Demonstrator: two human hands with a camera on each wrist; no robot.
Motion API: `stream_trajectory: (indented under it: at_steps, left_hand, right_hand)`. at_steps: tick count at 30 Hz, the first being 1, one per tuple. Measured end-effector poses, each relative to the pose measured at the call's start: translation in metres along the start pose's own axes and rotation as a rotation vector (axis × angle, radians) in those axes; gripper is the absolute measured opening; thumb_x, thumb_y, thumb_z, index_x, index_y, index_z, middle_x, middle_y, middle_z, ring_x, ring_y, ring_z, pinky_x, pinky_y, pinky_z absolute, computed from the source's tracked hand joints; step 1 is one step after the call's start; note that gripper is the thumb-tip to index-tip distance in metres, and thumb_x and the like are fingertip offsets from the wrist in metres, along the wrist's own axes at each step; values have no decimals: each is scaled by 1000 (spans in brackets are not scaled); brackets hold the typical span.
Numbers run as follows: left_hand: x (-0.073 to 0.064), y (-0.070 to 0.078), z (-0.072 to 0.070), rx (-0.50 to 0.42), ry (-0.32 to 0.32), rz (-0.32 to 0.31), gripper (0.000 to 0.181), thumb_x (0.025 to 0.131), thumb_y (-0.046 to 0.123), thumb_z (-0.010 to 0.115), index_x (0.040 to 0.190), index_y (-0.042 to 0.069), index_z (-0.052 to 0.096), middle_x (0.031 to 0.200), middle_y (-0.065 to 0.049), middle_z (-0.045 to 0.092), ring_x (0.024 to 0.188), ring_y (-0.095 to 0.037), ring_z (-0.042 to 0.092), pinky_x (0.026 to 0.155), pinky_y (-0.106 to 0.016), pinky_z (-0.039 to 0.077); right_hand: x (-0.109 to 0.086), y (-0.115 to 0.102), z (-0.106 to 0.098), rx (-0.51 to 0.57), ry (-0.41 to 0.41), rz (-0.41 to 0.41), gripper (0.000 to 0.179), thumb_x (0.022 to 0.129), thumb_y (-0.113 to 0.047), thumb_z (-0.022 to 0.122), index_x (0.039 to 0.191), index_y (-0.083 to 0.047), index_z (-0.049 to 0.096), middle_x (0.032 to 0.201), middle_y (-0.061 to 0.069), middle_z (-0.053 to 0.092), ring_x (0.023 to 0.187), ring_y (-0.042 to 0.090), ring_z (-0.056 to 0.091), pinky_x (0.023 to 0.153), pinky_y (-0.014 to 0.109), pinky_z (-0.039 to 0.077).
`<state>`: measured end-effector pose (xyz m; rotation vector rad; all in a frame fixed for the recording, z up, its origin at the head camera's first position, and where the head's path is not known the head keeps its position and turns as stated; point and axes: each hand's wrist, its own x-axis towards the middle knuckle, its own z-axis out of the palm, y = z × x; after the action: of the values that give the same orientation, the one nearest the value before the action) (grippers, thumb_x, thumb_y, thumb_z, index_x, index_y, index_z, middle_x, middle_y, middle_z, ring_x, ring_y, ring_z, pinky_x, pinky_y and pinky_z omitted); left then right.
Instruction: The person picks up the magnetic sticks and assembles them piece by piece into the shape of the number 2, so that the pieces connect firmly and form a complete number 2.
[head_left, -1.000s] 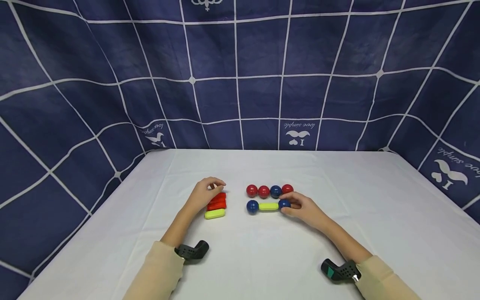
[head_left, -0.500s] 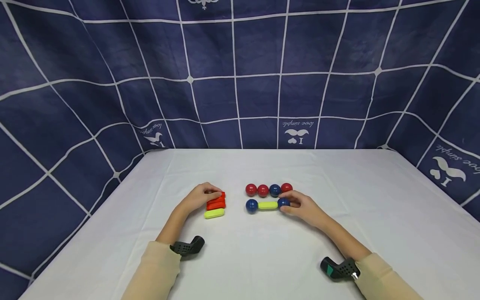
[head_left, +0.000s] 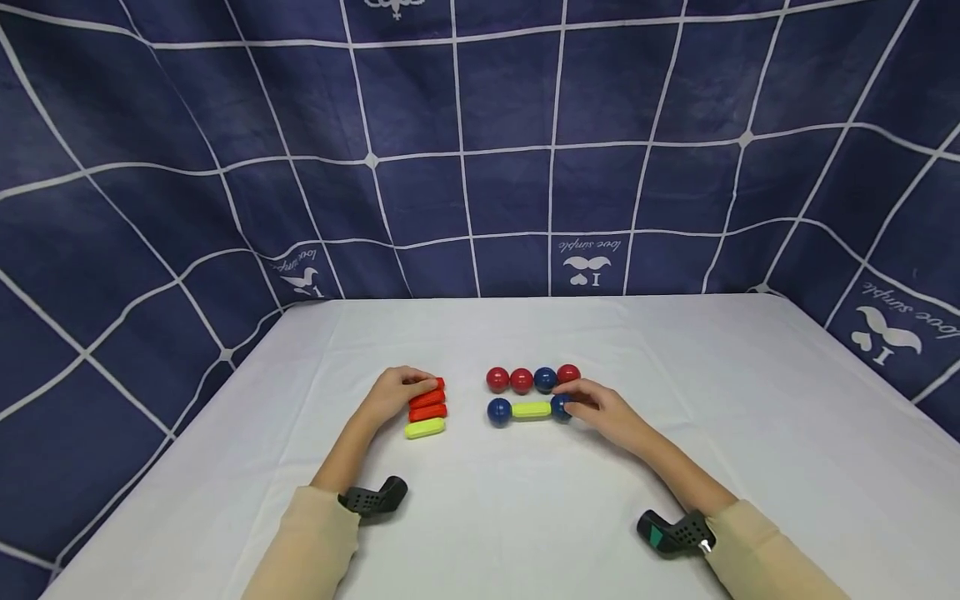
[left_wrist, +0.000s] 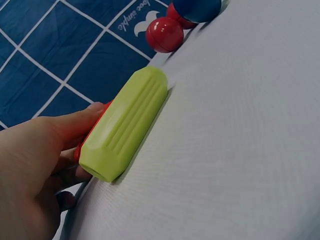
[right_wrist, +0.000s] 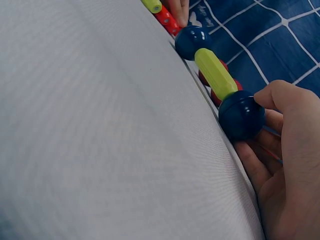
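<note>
A person's right hand (head_left: 609,414) pinches the blue ball (head_left: 561,406) at the right end of a short assembly on the white tablecloth (head_left: 525,500): blue ball, lime stick (head_left: 532,409), second blue ball (head_left: 498,411). The left hand (head_left: 393,392) curls its fingers around the top of a stack of red sticks (head_left: 427,400), with a lime-green stick (head_left: 424,428) lying nearest the person. A sideways tug on the held ball could likely break the joint and send the far ball rolling. A row of three red balls and one blue (head_left: 532,379) sits just behind the assembly, crowding any lift from that side.
</note>
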<state>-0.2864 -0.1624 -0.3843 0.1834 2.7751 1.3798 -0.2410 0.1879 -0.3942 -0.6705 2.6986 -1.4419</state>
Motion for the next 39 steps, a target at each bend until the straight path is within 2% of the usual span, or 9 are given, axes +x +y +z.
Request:
stream_trajectory:
  at_steps: [4,8,14,17,23,27,30,34,39]
  left_hand:
    - [-1,2,1,33,47,47,30,99,15,60,118,-7,69,117,-23,66,104,-31,59,95,-43,48]
    - [-2,8,4,75,94,50,29,100,15,58,119,-5,67,114,-21,67,101,-31,58,93,-43,46]
    - [-5,27,9,49,191,35,30,98,19,63,121,2,69,96,-14,65,86,-24,54,75,-31,41]
    - [-8,39,11,26,208,46,30,97,20,64,122,4,69,93,-13,63,82,-23,53,70,-27,39]
    - [-18,65,16,11,202,72,33,97,19,64,127,4,66,108,-15,72,91,-26,64,84,-36,50]
    - [-27,84,21,-50,184,81,33,97,18,65,126,4,66,110,-15,74,100,-29,67,92,-42,52]
    - [-34,96,28,-126,136,87,31,95,19,67,122,3,68,109,-15,74,97,-30,69,90,-41,55]
    - [-42,108,40,-200,30,76,27,94,20,69,115,3,70,107,-13,71,84,-26,70,80,-32,55]
    - [-50,112,59,-195,-85,76,24,91,22,72,105,2,72,97,-11,71,73,-19,68,71,-28,53]
  right_hand:
    - [0,0,1,0,0,4,30,100,-15,56,126,-2,63,129,20,63,114,29,59,96,25,49]
    - [0,1,1,1,2,17,30,100,-15,56,126,-3,63,130,19,62,115,30,59,95,20,48]
    - [0,3,1,0,0,25,30,100,-15,56,126,-3,63,131,19,62,116,31,58,94,18,46]
    - [0,3,2,1,0,21,30,100,-15,56,126,-3,63,131,19,62,116,31,58,94,16,46]
    - [0,3,1,7,-3,19,30,100,-15,56,127,-2,63,130,20,61,115,31,59,92,14,45]
    - [1,2,1,11,-4,20,31,100,-15,56,127,-2,63,130,20,61,115,31,59,91,13,45]
    - [0,1,0,10,-3,25,31,100,-14,56,127,-2,63,130,20,61,115,31,58,93,14,45]
    - [1,1,1,3,-4,34,31,100,-15,56,127,-2,63,131,20,61,116,31,58,99,30,49]
    - [1,-1,2,5,-3,38,32,100,-15,55,127,-2,63,131,21,61,116,34,59,103,51,49]
